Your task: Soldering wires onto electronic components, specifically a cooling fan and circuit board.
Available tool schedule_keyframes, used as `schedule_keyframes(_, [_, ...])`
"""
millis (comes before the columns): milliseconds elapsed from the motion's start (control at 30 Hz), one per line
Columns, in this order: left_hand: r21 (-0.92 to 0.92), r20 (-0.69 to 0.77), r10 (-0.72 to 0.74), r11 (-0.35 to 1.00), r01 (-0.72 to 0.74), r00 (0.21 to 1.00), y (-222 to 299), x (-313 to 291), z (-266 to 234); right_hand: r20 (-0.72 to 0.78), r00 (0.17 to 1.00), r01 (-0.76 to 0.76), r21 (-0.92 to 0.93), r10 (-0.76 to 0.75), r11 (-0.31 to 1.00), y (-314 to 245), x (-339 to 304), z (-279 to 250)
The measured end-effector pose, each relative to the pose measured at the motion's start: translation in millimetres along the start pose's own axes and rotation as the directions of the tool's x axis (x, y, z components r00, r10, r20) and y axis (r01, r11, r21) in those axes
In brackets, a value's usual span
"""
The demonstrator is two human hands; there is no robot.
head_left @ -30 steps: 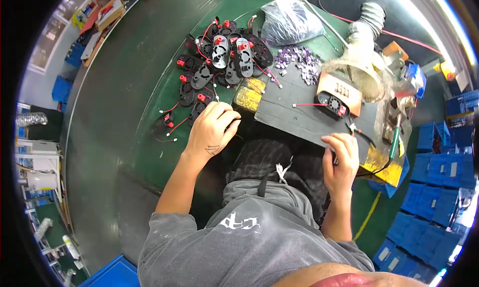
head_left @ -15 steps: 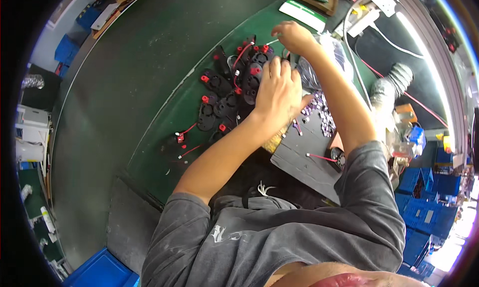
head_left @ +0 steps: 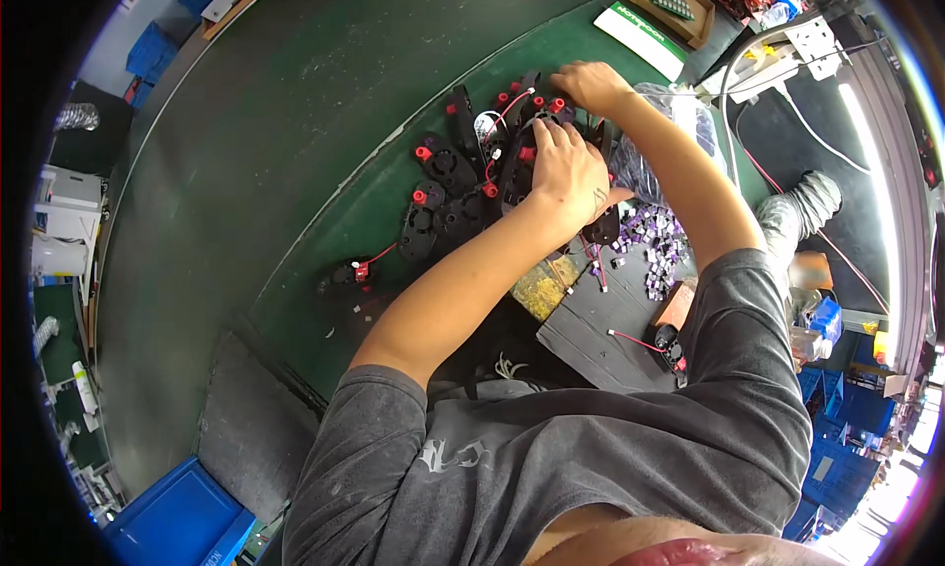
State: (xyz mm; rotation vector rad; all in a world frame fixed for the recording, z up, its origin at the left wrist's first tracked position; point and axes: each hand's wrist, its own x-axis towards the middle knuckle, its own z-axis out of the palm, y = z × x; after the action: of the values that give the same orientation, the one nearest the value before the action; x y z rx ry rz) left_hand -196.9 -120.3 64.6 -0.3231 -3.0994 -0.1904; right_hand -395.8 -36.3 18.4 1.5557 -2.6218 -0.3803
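My left hand [head_left: 573, 177] lies over a black plastic housing [head_left: 516, 180], its fingers curled on the far side and the thumb out to the right. Farther back, my right hand [head_left: 594, 86] is bent down with its fingers drawn together near the far end of the cluster; whatever sits between its fingertips is hidden. Several more black housings [head_left: 448, 162] with red caps surround my left hand. A red wire with a white connector [head_left: 495, 155] lies among them. Part of a black piece [head_left: 602, 229] shows below my left palm.
Small purple-and-white connectors [head_left: 655, 236] lie heaped beside a clear plastic bag [head_left: 679, 123]. Nearer me are a dark board [head_left: 596, 330], a yellow speckled block [head_left: 544, 288], an orange block [head_left: 675, 306] and a red-wired black part [head_left: 669, 347]. A white-and-green box [head_left: 640, 40] stands behind.
The view has shifted, moving the bench contents within the picture. My right hand's fingers have bent down from a raised position toward the housings. My left hand stays over the cluster.
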Motion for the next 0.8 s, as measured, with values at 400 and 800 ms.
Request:
schedule_keyframes(400, [0.127, 0.097, -0.038, 0.992, 0.025, 0.995, 7.3, -4.5, 2.8, -0.121, 0.98, -0.196, -0.397, 0.161, 0.897, 89.6, 4.4, 2.0])
schedule_keyframes(800, [0.049, -0.005, -0.039, 0.998, 0.039, 0.999, 5.5, -7.5, 16.2, -0.214, 0.804, -0.58, -0.488, 0.555, 0.652, 189.5, -7.4, -65.5])
